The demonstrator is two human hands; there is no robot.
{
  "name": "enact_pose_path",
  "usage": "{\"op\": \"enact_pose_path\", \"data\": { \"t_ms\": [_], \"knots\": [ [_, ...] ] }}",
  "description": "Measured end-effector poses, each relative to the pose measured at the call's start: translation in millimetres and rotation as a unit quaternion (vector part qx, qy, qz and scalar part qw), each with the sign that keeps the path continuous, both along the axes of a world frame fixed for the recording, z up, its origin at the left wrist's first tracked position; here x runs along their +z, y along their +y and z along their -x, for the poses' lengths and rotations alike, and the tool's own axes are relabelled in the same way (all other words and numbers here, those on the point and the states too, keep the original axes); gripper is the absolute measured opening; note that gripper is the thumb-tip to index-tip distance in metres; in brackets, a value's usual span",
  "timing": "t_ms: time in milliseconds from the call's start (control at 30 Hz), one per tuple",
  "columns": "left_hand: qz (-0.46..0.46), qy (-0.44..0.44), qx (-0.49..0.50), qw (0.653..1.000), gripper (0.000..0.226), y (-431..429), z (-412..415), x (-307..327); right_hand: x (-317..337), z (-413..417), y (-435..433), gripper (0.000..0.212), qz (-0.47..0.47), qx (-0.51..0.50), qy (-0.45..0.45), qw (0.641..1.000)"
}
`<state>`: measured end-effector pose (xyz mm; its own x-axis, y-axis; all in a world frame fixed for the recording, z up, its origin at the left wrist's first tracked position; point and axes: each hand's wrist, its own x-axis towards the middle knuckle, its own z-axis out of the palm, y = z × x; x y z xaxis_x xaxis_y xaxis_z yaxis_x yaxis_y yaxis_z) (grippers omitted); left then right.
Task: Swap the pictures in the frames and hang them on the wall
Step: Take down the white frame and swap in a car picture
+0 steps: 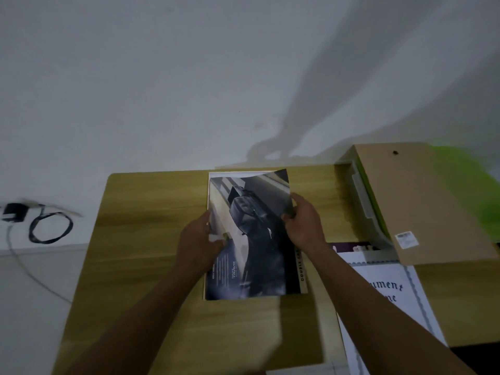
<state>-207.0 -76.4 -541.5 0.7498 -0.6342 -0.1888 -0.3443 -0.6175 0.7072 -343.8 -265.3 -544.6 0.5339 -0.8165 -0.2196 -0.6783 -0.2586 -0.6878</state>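
A dark glossy picture of a car (251,239) is held just above the wooden table (140,239), its top right corner curling. My left hand (200,244) pinches its left edge, and my right hand (303,226) grips its right edge. A second sheet with a pale strip of lettering (303,272) peeks out under its right side. At the right, a brown frame backing board (422,201) lies face down over a frame with a green edge (370,201). A white certificate with gothic lettering (392,293) lies partly under my right forearm.
A white wall (189,77) rises directly behind the table. On the floor to the left lie a black charger (13,212) and a looped black cable (51,226). A bright green blur (470,185) shows at the far right.
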Motion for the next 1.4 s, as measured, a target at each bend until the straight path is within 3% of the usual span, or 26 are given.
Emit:
{"op": "enact_pose_path", "data": {
  "t_ms": [167,233,367,667,933,1100,1267,1400],
  "knots": [
    [-0.101,-0.108,-0.039,0.988,0.073,0.8,-5.3,-11.6,-8.8,0.5,-6.0,0.058,0.097,0.091,0.074,0.988],
    [-0.122,-0.131,-0.128,0.975,0.083,2.9,-5.6,-15.0,-12.8,4.2,-3.9,0.061,0.129,0.165,0.07,0.975],
    [-0.22,-0.162,-0.291,0.917,0.101,4.1,-8.1,-29.4,-30.1,8.9,-5.1,0.077,0.162,0.305,0.166,0.924],
    [-0.25,-0.238,-0.307,0.887,0.098,0.4,-8.0,-46.5,-39.2,7.3,-12.9,0.078,0.173,0.31,0.172,0.919],
    [-0.241,-0.239,-0.298,0.892,0.091,-4.6,-8.0,-48.2,-39.9,10.6,-16.6,0.072,0.197,0.305,0.165,0.917],
    [-0.23,-0.259,-0.292,0.892,0.087,1.1,-3.9,-52.8,-35.4,15.9,-22.1,0.083,0.178,0.321,0.162,0.916],
    [-0.221,-0.23,-0.298,0.9,0.094,0.9,-1.8,-43.8,-26.9,29.3,-19.8,0.098,0.132,0.35,0.158,0.914],
    [-0.248,-0.223,-0.336,0.881,0.108,3.7,-0.2,-40.4,-30.0,34.1,-16.5,0.099,0.138,0.355,0.177,0.907]
  ]
}}
